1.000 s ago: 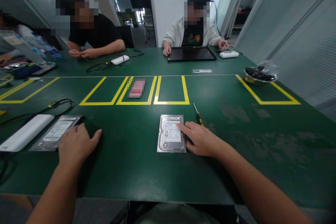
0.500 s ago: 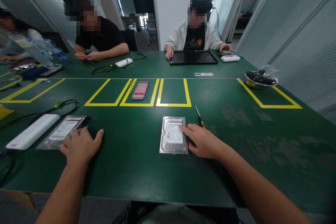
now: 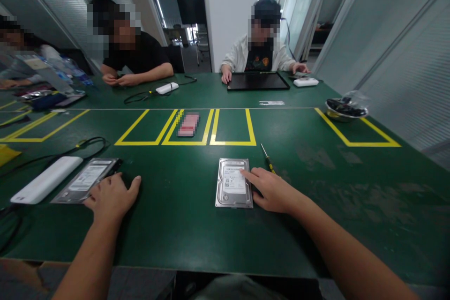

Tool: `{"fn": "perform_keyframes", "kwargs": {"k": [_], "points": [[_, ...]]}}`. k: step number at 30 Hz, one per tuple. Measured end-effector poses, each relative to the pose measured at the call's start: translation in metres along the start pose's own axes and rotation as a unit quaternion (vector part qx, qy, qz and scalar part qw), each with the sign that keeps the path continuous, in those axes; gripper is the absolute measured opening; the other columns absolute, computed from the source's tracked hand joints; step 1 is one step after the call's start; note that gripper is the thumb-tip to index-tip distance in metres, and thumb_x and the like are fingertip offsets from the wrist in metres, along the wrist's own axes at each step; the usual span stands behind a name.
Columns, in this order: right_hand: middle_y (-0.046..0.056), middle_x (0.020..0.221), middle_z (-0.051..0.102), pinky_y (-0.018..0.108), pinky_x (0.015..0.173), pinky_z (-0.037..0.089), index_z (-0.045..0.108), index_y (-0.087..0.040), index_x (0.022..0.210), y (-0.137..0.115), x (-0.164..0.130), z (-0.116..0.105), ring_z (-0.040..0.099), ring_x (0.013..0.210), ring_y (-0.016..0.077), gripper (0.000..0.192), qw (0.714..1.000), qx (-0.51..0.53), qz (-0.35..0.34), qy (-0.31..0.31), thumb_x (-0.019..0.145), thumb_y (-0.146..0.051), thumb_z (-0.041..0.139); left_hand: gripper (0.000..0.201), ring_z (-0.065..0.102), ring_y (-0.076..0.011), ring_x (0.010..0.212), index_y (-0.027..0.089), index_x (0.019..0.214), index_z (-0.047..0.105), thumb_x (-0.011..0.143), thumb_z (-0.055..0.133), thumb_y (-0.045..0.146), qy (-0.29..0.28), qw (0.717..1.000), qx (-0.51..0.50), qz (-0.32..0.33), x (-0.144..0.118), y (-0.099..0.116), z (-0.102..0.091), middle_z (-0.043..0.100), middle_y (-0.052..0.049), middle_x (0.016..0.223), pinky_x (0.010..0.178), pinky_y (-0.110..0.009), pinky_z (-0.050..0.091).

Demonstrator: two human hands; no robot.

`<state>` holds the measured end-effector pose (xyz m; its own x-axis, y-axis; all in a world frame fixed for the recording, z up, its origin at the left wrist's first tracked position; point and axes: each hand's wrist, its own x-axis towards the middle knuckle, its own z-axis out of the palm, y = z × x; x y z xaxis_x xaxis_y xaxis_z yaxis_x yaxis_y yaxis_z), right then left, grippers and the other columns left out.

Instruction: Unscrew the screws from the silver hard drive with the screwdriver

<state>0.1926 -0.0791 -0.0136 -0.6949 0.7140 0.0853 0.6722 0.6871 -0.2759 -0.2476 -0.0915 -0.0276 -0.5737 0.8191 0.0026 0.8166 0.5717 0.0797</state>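
A silver hard drive [image 3: 230,199] with a white label lies flat on the green table in front of me. My right hand [image 3: 272,190] rests at its right side, index finger stretched onto the label and thumb by the edge; the other fingers are partly hidden. A screwdriver [image 3: 268,158] with a yellow-and-black handle lies just beyond this hand, its tip pointing away from me. On the left, a second hard drive [image 3: 82,180] lies at an angle. My left hand [image 3: 114,194] is spread over its near right corner, fingers apart and gripping nothing.
Left of the second drive are a white power bank [image 3: 47,180] and a black cable [image 3: 94,139]. Yellow tape outlines [image 3: 234,143] cross the table. A bowl of dark items [image 3: 346,110] stands at right. Across sit other people, one holding a black panel [image 3: 258,82].
The view has tilted up slightly, so the scene sits a little lower. Both hands keep nearly the same places beside the drives.
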Motion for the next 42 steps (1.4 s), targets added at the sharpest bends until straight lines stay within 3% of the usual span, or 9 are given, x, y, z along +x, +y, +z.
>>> {"fn": "perform_keyframes", "kwargs": {"k": [7, 13, 16, 23, 30, 36, 42], "points": [[0.019, 0.113, 0.059, 0.044, 0.091, 0.050, 0.042, -0.005, 0.144, -0.002, 0.000, -0.001, 0.057, 0.100, 0.0275, 0.061, 1.000, -0.002, -0.001, -0.001, 0.085, -0.017, 0.052, 0.076, 0.031, -0.0528, 0.132, 0.006, 0.136, 0.048, 0.090, 0.028, 0.063, 0.020, 0.999, -0.002, 0.025, -0.001, 0.000, 0.004, 0.039, -0.029, 0.145, 0.101, -0.070, 0.028], [0.018, 0.113, 0.059, 0.043, 0.091, 0.050, 0.041, -0.006, 0.144, -0.002, 0.000, 0.000, 0.056, 0.100, 0.0266, 0.061, 1.000, -0.003, -0.004, 0.004, 0.086, -0.018, 0.051, 0.074, 0.034, -0.0524, 0.131, 0.006, 0.143, 0.040, 0.089, 0.034, 0.057, 0.053, 0.997, -0.008, 0.056, 0.002, -0.002, 0.007, 0.042, -0.031, 0.143, 0.098, -0.071, 0.030], [0.018, 0.112, 0.059, 0.044, 0.090, 0.050, 0.041, -0.006, 0.144, -0.002, -0.001, 0.000, 0.056, 0.099, 0.0270, 0.061, 1.000, -0.004, -0.005, 0.006, 0.085, -0.018, 0.051, 0.070, 0.037, -0.0515, 0.129, 0.006, 0.137, 0.049, 0.090, 0.030, 0.055, 0.035, 0.997, 0.017, 0.073, 0.002, 0.000, 0.005, 0.046, -0.030, 0.140, 0.095, -0.070, 0.033], [0.018, 0.112, 0.059, 0.044, 0.090, 0.049, 0.041, -0.007, 0.145, 0.000, -0.001, 0.002, 0.056, 0.099, 0.0269, 0.062, 1.000, -0.007, -0.006, 0.007, 0.085, -0.018, 0.052, 0.057, 0.045, -0.0465, 0.125, 0.010, 0.128, 0.058, 0.094, 0.026, 0.044, 0.057, 0.993, 0.041, 0.090, -0.007, 0.007, -0.003, 0.054, -0.027, 0.135, 0.092, -0.063, 0.037], [0.018, 0.112, 0.059, 0.043, 0.089, 0.049, 0.041, -0.006, 0.145, -0.002, -0.001, 0.001, 0.056, 0.098, 0.0269, 0.062, 1.000, -0.015, -0.003, 0.001, 0.085, -0.019, 0.051, 0.053, 0.060, -0.0438, 0.107, 0.016, 0.129, 0.060, 0.094, 0.028, 0.040, 0.066, 0.991, 0.074, 0.095, -0.002, -0.001, -0.007, 0.066, -0.026, 0.109, 0.086, -0.059, 0.041], [0.018, 0.112, 0.059, 0.044, 0.091, 0.049, 0.041, -0.006, 0.145, -0.001, -0.001, 0.001, 0.056, 0.099, 0.0271, 0.062, 1.000, -0.019, -0.001, -0.001, 0.085, -0.019, 0.051, 0.052, 0.064, -0.0399, 0.101, 0.016, 0.127, 0.059, 0.095, 0.026, 0.041, 0.052, 0.992, 0.056, 0.104, 0.011, -0.013, -0.004, 0.068, -0.023, 0.108, 0.076, -0.046, 0.048], [0.018, 0.112, 0.059, 0.044, 0.089, 0.049, 0.042, -0.006, 0.144, -0.003, -0.001, -0.001, 0.056, 0.098, 0.0272, 0.061, 1.000, -0.023, 0.001, -0.005, 0.086, -0.019, 0.050, 0.049, 0.065, -0.0423, 0.094, 0.011, 0.126, 0.054, 0.095, 0.023, 0.032, 0.057, 0.986, 0.072, 0.138, 0.008, -0.008, -0.005, 0.067, -0.024, 0.105, 0.071, -0.046, 0.046]]}}
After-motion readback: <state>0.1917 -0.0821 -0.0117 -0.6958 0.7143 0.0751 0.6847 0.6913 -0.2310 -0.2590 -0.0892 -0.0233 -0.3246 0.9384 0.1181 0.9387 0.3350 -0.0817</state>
